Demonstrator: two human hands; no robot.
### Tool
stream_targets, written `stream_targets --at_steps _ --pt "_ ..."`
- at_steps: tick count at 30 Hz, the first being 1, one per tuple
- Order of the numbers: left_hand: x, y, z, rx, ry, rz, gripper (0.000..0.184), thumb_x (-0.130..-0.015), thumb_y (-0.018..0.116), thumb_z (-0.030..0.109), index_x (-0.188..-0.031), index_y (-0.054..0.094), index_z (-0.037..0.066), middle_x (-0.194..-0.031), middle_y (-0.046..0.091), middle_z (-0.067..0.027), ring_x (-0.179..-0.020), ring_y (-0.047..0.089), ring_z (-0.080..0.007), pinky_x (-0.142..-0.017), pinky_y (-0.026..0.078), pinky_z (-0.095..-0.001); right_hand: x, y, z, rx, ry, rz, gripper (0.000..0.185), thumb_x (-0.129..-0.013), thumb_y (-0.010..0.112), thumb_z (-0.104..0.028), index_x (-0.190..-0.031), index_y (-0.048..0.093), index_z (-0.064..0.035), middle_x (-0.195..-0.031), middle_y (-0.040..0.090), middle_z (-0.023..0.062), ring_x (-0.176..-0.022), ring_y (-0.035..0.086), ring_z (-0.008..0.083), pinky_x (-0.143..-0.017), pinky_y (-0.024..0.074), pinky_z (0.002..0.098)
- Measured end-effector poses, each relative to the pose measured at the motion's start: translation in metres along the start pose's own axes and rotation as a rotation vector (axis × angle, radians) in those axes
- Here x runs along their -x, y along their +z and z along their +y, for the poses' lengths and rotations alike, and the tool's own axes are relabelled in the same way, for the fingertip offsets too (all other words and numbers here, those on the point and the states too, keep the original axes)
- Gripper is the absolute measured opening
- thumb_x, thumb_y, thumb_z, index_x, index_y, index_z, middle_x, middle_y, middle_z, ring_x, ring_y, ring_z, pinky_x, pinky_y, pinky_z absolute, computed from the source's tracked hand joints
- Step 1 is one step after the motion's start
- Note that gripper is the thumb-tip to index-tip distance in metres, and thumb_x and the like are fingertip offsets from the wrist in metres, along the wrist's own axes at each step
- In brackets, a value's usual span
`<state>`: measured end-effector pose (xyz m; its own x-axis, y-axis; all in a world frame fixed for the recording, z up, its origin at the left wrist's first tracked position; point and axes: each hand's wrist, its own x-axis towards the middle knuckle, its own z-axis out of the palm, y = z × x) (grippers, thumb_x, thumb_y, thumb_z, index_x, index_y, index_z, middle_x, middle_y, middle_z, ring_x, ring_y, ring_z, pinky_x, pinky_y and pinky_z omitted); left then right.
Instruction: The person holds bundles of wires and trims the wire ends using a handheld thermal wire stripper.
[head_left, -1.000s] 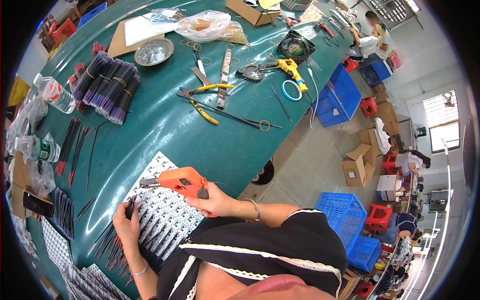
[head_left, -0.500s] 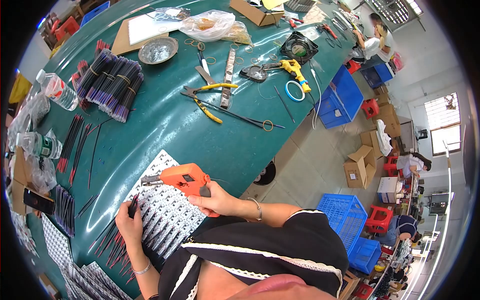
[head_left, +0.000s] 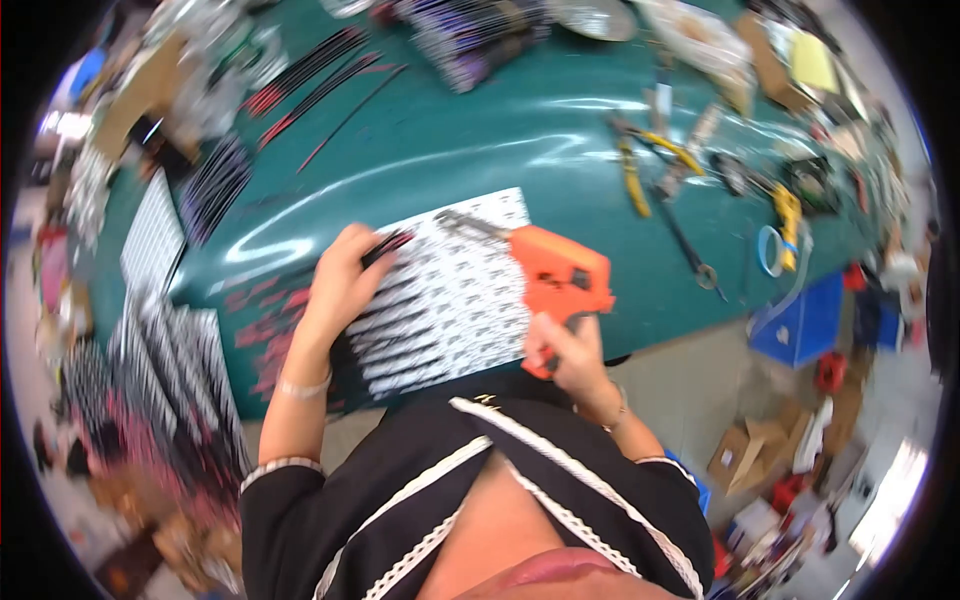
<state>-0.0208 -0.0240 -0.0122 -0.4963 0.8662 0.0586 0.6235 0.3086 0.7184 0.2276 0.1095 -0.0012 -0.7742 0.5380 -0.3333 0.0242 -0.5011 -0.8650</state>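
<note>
Just right of and below centre, I am viewing the right hand gripping an orange gun-shaped tool, its metal nose pointing left over a white patterned sheet at mid-frame. Left of centre, the left hand is clasping red-tipped wires above the sheet. Farther off, on the green desk, yellow-handled pliers are lying upper right; bundled dark strands are resting at top centre.

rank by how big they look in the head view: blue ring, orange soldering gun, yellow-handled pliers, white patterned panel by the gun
1. white patterned panel
2. orange soldering gun
3. yellow-handled pliers
4. blue ring
</note>
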Motion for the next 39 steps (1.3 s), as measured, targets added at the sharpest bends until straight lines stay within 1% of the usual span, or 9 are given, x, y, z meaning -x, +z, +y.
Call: stream_targets --at_steps 2,4,7,10,19,23,29,32,39 --pt "-0.002 -0.002 0.000 0.029 -0.206 -0.072 0.019 -0.075 0.065 0.012 -0.089 0.059 0.000 -0.078 0.055 -0.0135 -0.068 0.053 -0.0288 -0.063 0.042 -0.0338 0.000 0.004 -0.003 -0.052 0.027 0.004 0.023 -0.087 0.049 -0.015 -0.100 0.047 0.0037 -0.061 0.044 0.0044 -0.046 0.044 0.0113 -0.046 0.0362 0.0262" --pt "-0.003 0.002 -0.003 0.150 -0.233 -0.029 0.019 -0.075 0.064 0.012 -0.089 0.060 0.000 -0.080 0.059 -0.0136 -0.072 0.055 -0.0278 -0.066 0.043 -0.0323 -0.001 0.000 0.003 -0.080 0.015 -0.036 0.031 -0.087 0.050 -0.017 -0.109 0.045 0.0047 -0.062 0.043 0.0039 -0.046 0.043 0.0109 -0.046 0.0355 0.0258" --pt "-0.006 -0.003 0.002 0.175 -0.286 -0.078 0.019 -0.075 0.064 0.011 -0.089 0.060 -0.001 -0.082 0.061 -0.0137 -0.075 0.057 -0.0265 -0.069 0.044 -0.0314 -0.002 0.002 0.001 -0.091 -0.001 0.017 0.023 -0.086 0.054 -0.018 -0.070 0.048 -0.0023 -0.053 0.048 0.0036 -0.044 0.047 0.0104 -0.042 0.0369 0.0231" --pt "-0.008 -0.004 0.001 0.124 -0.256 -0.079 0.017 -0.076 0.064 0.009 -0.089 0.059 -0.002 -0.071 0.057 -0.0051 -0.063 0.048 -0.0110 -0.060 0.040 -0.0260 -0.003 0.000 0.002 -0.076 -0.010 0.007 0.023 -0.086 0.054 -0.018 -0.070 0.048 -0.0022 -0.054 0.047 0.0033 -0.044 0.047 0.0103 -0.042 0.0369 0.0231" --pt "-0.017 -0.017 0.014 0.164 -0.319 -0.062 0.016 -0.080 0.062 0.012 -0.088 0.059 -0.002 -0.064 0.053 -0.0049 -0.059 0.043 -0.0111 -0.056 0.037 -0.0263 -0.002 0.002 0.000 -0.099 0.009 -0.006 0.015 -0.086 0.055 -0.013 -0.086 0.048 0.0001 -0.056 0.047 0.0028 -0.044 0.046 0.0095 -0.042 0.0391 0.0239" --pt "-0.015 -0.016 0.012 0.097 -0.182 -0.060 0.014 -0.083 0.059 0.011 -0.087 0.059 -0.002 -0.066 0.055 -0.0075 -0.061 0.043 -0.0111 -0.056 0.038 -0.0274 0.001 0.003 -0.002 -0.038 0.008 -0.037 0.015 -0.087 0.055 -0.014 -0.087 0.048 0.0002 -0.056 0.047 0.0027 -0.044 0.046 0.0088 -0.041 0.0389 0.0239" --pt "-0.011 -0.007 0.011 0.098 -0.296 -0.043 0.018 -0.078 0.063 0.013 -0.085 0.059 -0.003 -0.062 0.055 -0.0087 -0.055 0.046 -0.0145 -0.054 0.040 -0.0294 0.007 0.002 0.003 0.036 0.029 -0.054 0.022 -0.088 0.055 -0.015 -0.099 0.050 0.0032 -0.060 0.050 0.0027 -0.045 0.046 0.0078 -0.040 0.0374 0.0216" --pt "-0.010 -0.004 0.006 0.026 -0.292 -0.047 0.019 -0.075 0.065 0.013 -0.082 0.060 -0.003 -0.061 0.057 -0.0117 -0.053 0.049 -0.0165 -0.054 0.041 -0.0298 0.005 0.008 0.001 0.105 0.046 -0.067 0.020 -0.088 0.055 -0.016 -0.086 0.046 0.0019 -0.058 0.045 0.0042 -0.042 0.043 0.0105 -0.039 0.0349 0.0244" --pt "-0.011 0.001 0.003 -0.019 -0.313 -0.046 0.020 -0.074 0.066 0.013 -0.084 0.062 -0.003 -0.064 0.059 -0.0149 -0.054 0.053 -0.0182 -0.055 0.043 -0.0301 -0.001 0.013 0.003 0.118 0.067 -0.044 0.017 -0.089 0.052 -0.013 -0.082 0.047 0.0008 -0.056 0.045 0.0041 -0.042 0.043 0.0104 -0.038 0.0353 0.0238"
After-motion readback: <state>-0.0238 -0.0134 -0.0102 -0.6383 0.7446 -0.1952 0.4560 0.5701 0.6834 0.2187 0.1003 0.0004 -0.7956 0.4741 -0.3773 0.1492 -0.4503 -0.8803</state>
